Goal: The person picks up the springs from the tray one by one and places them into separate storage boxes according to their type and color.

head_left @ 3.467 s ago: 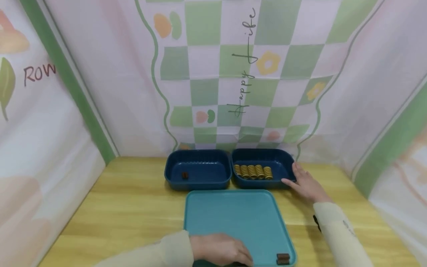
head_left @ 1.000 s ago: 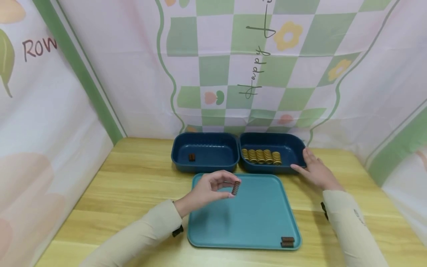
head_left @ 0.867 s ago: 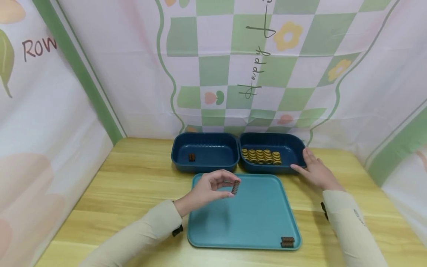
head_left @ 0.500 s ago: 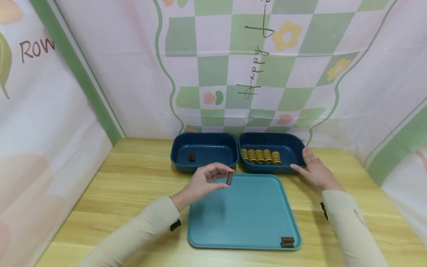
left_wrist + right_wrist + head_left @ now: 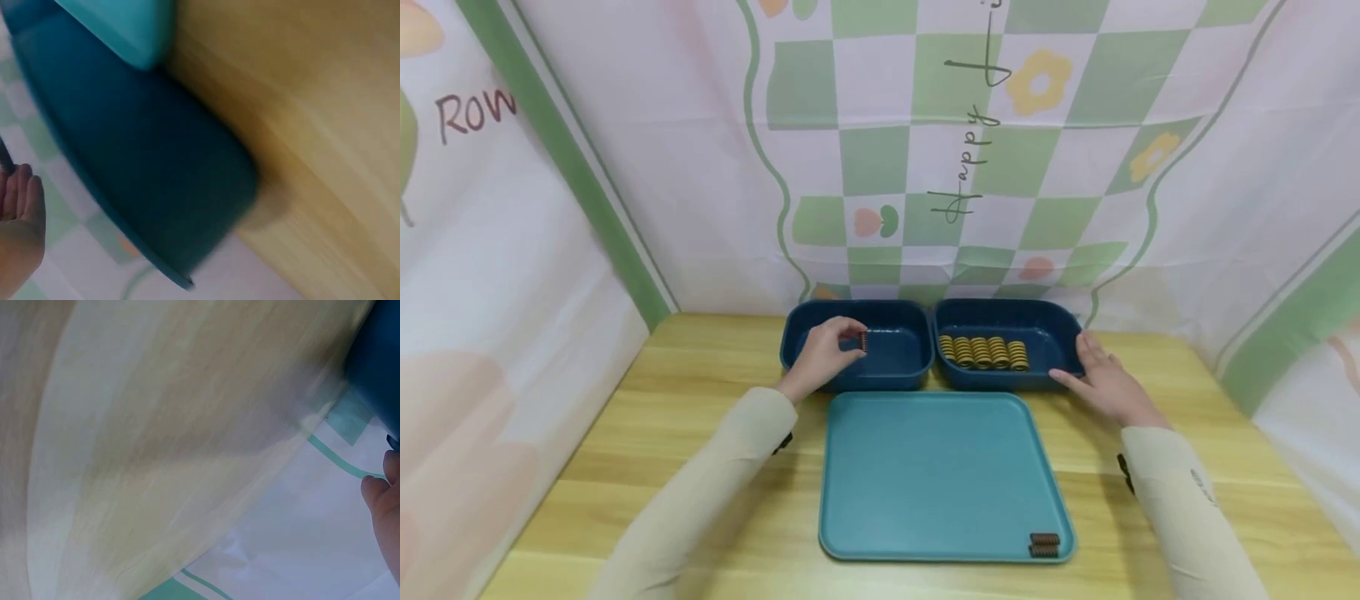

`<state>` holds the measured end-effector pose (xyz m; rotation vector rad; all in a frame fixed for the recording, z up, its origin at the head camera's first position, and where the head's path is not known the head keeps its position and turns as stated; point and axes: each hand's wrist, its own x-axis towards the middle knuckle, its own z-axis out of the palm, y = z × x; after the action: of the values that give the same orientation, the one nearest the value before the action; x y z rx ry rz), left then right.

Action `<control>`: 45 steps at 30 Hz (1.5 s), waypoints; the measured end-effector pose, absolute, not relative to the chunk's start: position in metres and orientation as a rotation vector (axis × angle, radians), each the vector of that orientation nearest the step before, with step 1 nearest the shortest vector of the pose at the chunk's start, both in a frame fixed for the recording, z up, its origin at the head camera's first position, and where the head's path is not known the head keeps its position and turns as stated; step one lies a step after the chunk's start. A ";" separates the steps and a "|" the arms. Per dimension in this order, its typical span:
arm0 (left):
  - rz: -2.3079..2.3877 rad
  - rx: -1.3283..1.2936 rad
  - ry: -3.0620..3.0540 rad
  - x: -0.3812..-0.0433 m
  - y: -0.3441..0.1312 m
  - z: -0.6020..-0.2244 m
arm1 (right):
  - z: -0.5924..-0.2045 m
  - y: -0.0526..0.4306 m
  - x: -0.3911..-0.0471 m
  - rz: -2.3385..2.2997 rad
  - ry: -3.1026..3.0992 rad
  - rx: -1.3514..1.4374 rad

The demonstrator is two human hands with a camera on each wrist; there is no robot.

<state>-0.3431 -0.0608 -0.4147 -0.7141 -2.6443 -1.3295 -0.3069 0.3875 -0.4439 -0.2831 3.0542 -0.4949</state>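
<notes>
My left hand [image 5: 826, 354] pinches a small brown coil spring [image 5: 863, 342] between thumb and fingers, over the left blue bin [image 5: 898, 382]. The left wrist view shows that hand [image 5: 24, 215] at the edge, with the dark spring [image 5: 5, 156] at its fingertips. At the right blue bin [image 5: 1052, 333], my right hand [image 5: 1108, 387] touches the right front corner, thumb along the front and fingers on the side. Several yellow coil springs [image 5: 982, 353] stand in a row inside that bin. Two brown springs [image 5: 1044, 545] lie in the teal tray's near right corner.
The teal tray [image 5: 940, 475] sits on the wooden table [image 5: 700, 375] just in front of both bins, which stand side by side. A patterned curtain [image 5: 880, 150] hangs right behind them, and more cloth closes off the left and right sides.
My left hand has lifted the brown spring from the tray's near side and carried it forward and left over the left bin, covering the brown piece inside. My right hand has stayed at its bin.
</notes>
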 end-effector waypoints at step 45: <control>-0.476 -0.768 -3.080 -0.401 -0.062 -0.426 | -0.444 0.387 -0.305 -0.474 3.072 -0.265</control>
<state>-0.4007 -0.0617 -0.4261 -0.7677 -3.0802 -0.4764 -0.3052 0.3867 -0.4437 -0.2651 3.0718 -0.4740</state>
